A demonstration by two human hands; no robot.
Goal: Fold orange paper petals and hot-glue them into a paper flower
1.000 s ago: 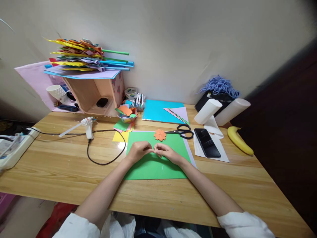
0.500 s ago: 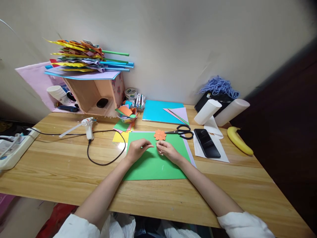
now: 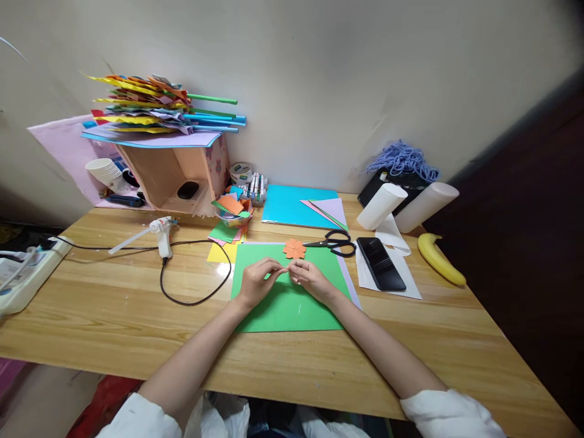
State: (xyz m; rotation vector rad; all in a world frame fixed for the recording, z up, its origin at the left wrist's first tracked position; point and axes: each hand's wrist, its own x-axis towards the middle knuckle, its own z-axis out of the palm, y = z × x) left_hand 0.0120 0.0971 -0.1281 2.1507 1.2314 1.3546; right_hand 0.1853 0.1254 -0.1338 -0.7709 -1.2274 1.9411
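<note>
Over a green sheet (image 3: 283, 310) on the table, my two hands meet fingertip to fingertip. My left hand (image 3: 261, 280) is closed in a pinch, its tips touching those of the other hand. The fingers of my right hand (image 3: 310, 278) are curled and pinched too. Whatever lies between the fingertips is too small or hidden to make out. Just beyond them an orange paper flower (image 3: 294, 248) lies flat on the sheet's far edge. Black-handled scissors (image 3: 335, 243) rest to its right, blades pointing at the flower.
Left stands a white glue gun (image 3: 162, 236) with a looped black cord. Behind are a bowl of paper scraps (image 3: 233, 210), an open box (image 3: 168, 176) and a blue sheet (image 3: 292, 204). A phone (image 3: 381, 263), paper rolls (image 3: 382, 205) and a banana (image 3: 440, 260) lie right.
My left hand has moved slightly right and its fingers have closed, so its tips now touch my right hand's fingertips. The right hand has barely moved.
</note>
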